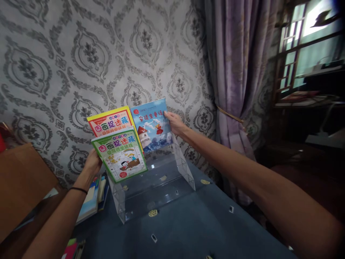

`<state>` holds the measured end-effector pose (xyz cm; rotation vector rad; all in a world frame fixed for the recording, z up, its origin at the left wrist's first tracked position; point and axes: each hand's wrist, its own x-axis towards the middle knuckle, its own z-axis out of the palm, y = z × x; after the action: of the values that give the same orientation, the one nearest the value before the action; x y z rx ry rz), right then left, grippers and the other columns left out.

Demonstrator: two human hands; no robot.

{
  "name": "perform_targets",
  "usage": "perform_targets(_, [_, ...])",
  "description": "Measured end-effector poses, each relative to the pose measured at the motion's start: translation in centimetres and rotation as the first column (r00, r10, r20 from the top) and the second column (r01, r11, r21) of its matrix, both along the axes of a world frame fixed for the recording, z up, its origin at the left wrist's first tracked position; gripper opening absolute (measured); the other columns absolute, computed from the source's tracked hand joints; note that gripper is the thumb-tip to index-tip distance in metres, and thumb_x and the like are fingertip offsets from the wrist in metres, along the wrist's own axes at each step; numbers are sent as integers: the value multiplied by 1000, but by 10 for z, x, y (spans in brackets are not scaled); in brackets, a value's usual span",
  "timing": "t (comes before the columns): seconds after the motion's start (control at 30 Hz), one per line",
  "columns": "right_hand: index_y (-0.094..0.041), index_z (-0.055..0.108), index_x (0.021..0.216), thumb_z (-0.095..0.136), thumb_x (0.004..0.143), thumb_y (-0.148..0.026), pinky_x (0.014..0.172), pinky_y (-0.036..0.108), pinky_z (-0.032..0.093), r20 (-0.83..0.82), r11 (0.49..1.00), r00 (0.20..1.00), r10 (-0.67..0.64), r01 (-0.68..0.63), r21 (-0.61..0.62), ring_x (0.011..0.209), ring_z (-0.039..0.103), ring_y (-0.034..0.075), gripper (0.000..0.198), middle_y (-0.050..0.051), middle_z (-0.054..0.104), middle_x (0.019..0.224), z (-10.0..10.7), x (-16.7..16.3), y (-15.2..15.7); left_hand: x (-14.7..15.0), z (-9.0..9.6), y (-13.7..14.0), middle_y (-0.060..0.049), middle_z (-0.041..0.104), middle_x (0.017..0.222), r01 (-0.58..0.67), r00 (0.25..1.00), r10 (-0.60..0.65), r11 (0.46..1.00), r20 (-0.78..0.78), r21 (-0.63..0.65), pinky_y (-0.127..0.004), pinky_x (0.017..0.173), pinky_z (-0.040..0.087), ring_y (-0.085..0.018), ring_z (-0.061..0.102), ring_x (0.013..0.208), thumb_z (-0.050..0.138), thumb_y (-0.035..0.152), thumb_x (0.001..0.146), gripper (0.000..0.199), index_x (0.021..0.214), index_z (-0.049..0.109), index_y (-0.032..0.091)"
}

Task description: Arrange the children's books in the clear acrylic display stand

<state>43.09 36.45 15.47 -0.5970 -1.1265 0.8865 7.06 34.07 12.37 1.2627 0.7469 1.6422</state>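
Observation:
A clear acrylic tiered book rack (185,171) stands on a dark blue cloth. At its top right is a blue picture book (152,126), whose right edge my right hand (174,123) pinches near the upper corner. To the left of that book, a yellow-edged picture book (109,120) stands upright, partly hidden by a green picture book (124,156) in front. My left hand (93,162) is closed at the green book's left edge; its fingertips are hidden behind the cover. The green book leans slightly, its lower edge by the rack's left side panel.
Several books (90,201) lie stacked left of the rack, with a brown cardboard box (24,183) beyond them. More colourful books (72,250) show at the bottom left. Patterned wallpaper (145,39) rises behind the rack. A tied purple curtain (234,72) hangs to the right.

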Motion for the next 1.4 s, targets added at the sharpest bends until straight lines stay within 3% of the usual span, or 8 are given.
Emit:
perform_targets(0.13, [-17, 60, 85, 54, 101, -33, 78, 27, 49, -11, 999, 999, 36, -36, 11, 68, 62, 13, 23, -2, 68, 67, -1, 0, -4, 3, 3, -4, -7, 80, 92, 1, 1000, -1, 1000, 8, -2, -45, 93, 60, -32, 73, 104, 77, 21, 68, 25, 92, 73, 16])
perform_targets(0.37, [-16, 63, 81, 57, 100, -28, 74, 27, 49, -41, 998, 997, 69, -69, 4, 65, 62, 13, 23, -1, 69, 67, -2, -2, -12, -2, 3, -3, -9, 80, 85, 28, 999, -29, 999, -29, -39, -46, 93, 60, -32, 75, 99, 77, 16, 65, 14, 78, 73, 14])
perform_targets(0.77, [-16, 68, 78, 71, 90, -35, 67, 28, 53, -53, 998, 997, 59, -59, -14, 61, 63, 14, 22, 1, 73, 69, -2, -2, -10, -13, -3, 6, -9, 80, 92, 68, 996, -68, 998, -52, -9, -46, 94, 60, -35, 72, 107, 80, 21, 64, 23, 85, 74, 15])
perform_targets(1.07, [-20, 68, 73, 86, 70, -52, 56, 23, 51, -34, 1000, 999, 24, -23, 12, 58, 62, 13, 36, -1, 73, 68, -8, 9, -2, -13, 1, 4, -6, 80, 98, 49, 996, -46, 998, -79, 38, -44, 90, 61, -32, 73, 103, 86, 34, 61, 40, 96, 75, 18])
perform_targets(1.4, [-20, 71, 76, 85, 64, -63, 60, 27, 57, 4, 999, 1000, 19, -19, 42, 63, 68, 17, 47, 1, 75, 71, -12, 8, 9, -12, 1, 2, -6, 80, 93, 60, 997, -57, 997, -61, 53, -44, 95, 59, -33, 70, 111, 87, 32, 59, 33, 84, 72, 16])
